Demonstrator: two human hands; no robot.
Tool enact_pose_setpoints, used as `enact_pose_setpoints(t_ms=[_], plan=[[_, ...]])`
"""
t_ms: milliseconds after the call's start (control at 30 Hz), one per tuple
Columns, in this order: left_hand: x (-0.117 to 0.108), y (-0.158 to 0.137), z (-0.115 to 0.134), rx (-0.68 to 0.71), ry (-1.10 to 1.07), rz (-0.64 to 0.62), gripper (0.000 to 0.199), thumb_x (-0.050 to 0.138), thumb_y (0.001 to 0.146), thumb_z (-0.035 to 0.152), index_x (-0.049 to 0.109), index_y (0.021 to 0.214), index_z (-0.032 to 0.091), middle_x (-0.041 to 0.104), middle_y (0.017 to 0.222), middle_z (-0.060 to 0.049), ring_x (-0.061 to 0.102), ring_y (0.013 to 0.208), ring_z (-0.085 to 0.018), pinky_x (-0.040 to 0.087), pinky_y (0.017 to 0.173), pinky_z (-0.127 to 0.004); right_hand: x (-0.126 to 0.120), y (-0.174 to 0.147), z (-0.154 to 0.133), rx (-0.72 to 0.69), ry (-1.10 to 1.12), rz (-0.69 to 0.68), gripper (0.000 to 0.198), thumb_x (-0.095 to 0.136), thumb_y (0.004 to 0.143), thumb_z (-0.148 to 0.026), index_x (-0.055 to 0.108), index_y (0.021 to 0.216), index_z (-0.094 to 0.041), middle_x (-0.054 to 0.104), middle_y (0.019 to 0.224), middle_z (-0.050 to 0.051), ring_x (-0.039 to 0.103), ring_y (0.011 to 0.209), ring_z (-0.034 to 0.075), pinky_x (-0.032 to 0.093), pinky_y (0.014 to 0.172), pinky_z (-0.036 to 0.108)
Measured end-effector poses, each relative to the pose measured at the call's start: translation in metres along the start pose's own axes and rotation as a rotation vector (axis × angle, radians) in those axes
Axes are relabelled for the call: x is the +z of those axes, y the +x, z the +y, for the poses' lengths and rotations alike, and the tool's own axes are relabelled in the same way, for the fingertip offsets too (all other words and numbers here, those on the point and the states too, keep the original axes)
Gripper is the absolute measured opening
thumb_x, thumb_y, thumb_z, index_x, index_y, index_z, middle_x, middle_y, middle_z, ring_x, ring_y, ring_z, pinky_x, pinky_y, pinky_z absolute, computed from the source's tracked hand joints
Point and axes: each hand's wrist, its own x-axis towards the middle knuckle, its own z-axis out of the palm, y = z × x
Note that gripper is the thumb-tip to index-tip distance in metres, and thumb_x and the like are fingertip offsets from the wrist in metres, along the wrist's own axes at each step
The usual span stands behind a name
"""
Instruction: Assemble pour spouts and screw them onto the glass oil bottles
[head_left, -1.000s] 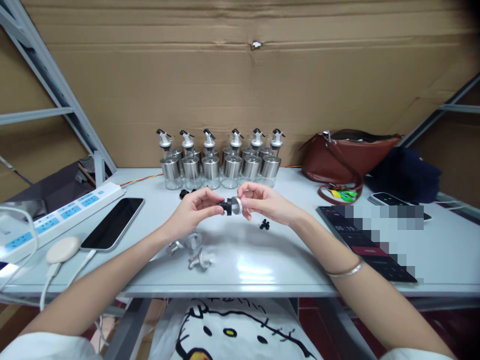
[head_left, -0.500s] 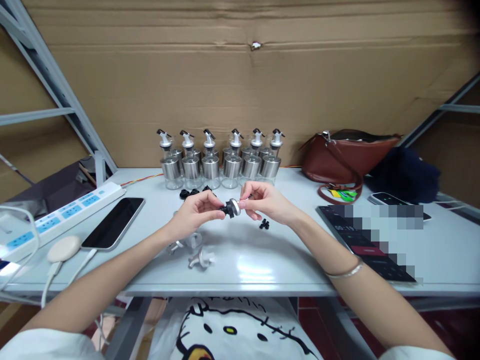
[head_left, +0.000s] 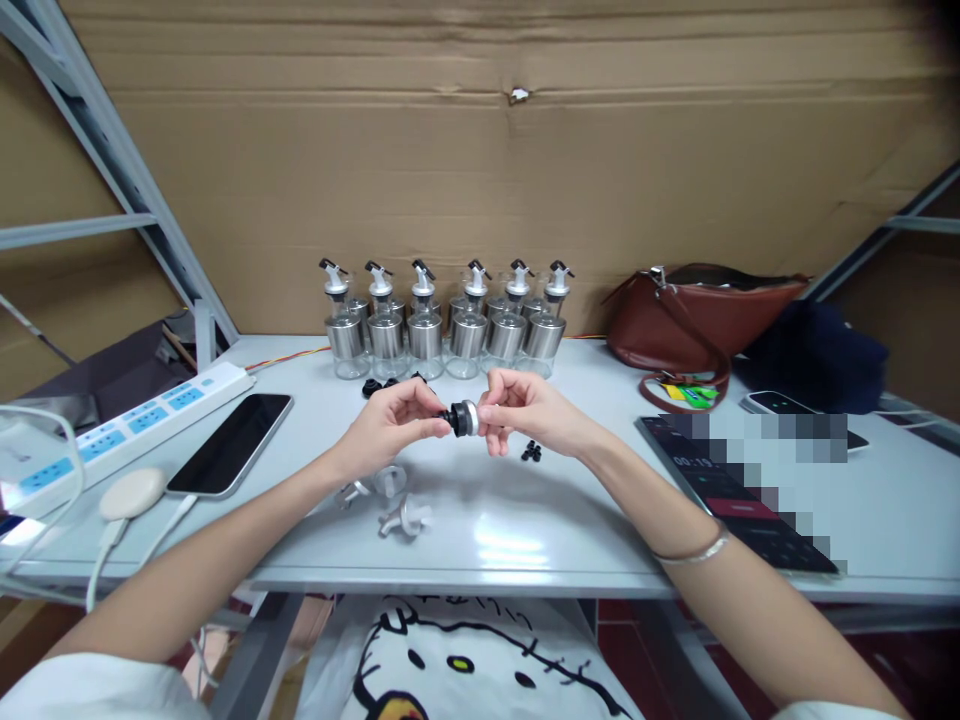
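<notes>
Between my hands, above the table, is a pourer spout (head_left: 466, 418) with a silver collar and a black ribbed stopper, lying sideways. My left hand (head_left: 390, 425) pinches the black stopper end between thumb and fingertips. On the silver end, my right hand (head_left: 529, 412) closes its thumb and fingers, hiding the nozzle. Below my left hand lie loose silver-and-clear spout parts (head_left: 405, 517). Black stoppers (head_left: 372, 387) sit behind my left hand, partly covered by it. A few tiny black caps (head_left: 531, 451) rest below my right hand.
Glass bottles with steel sleeves (head_left: 426, 340), several topped with spouts, stand in rows at the back. On the left are a power strip (head_left: 150, 415), a phone (head_left: 231, 445) and a round white charger (head_left: 133, 493). A brown bag (head_left: 675, 320) and a tablet (head_left: 720, 480) lie right.
The pourer spout has turned slightly, showing more of the black stopper's side. My right fingers have shifted closer around the silver end. My left hand keeps its pinch.
</notes>
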Motion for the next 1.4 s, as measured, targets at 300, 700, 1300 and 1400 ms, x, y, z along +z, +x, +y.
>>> enact_pose_setpoints(t_ms=[300, 700, 1300, 1400], plan=[[-0.001, 0.001, -0.002, -0.043, -0.001, -0.044, 0.030, 0.080, 0.062, 0.030, 0.058, 0.074, 0.014, 0.059, 0.076, 0.000, 0.056, 0.071, -0.012, 0.046, 0.068, -0.027, 0.002, -0.001, -0.001, 0.012, -0.051, -0.024, 0.037, 0.079, 0.069, -0.035, 0.047, 0.069, -0.016, 0.070, 0.062, 0.000, 0.067, 0.051, 0.012, 0.053, 0.045, 0.020], [0.000, 0.002, -0.006, 0.062, 0.028, -0.070, 0.044, 0.080, 0.064, 0.048, 0.055, 0.079, 0.016, 0.057, 0.079, 0.000, 0.055, 0.075, -0.012, 0.044, 0.071, -0.026, 0.001, 0.001, 0.006, -0.050, -0.018, -0.124, 0.031, 0.074, 0.076, -0.036, 0.050, 0.076, -0.016, 0.067, 0.069, -0.002, 0.068, 0.061, 0.011, 0.054, 0.060, 0.024], [0.001, 0.000, -0.014, -0.029, -0.241, -0.153, 0.032, 0.074, 0.076, 0.033, 0.056, 0.097, 0.018, 0.064, 0.090, 0.000, 0.063, 0.079, -0.013, 0.049, 0.081, -0.031, 0.002, 0.002, 0.005, -0.127, -0.195, 0.067, 0.019, 0.066, 0.080, -0.033, 0.058, 0.089, -0.018, 0.057, 0.066, -0.003, 0.051, 0.058, 0.009, 0.043, 0.059, 0.025], [0.002, 0.001, -0.016, -0.049, -0.229, -0.091, 0.035, 0.077, 0.073, 0.033, 0.054, 0.094, 0.018, 0.062, 0.089, 0.001, 0.063, 0.079, -0.012, 0.049, 0.080, -0.030, 0.005, 0.000, 0.004, -0.030, -0.107, -0.061, 0.035, 0.067, 0.079, -0.039, 0.050, 0.103, -0.019, 0.065, 0.073, -0.001, 0.062, 0.063, 0.012, 0.049, 0.060, 0.027]])
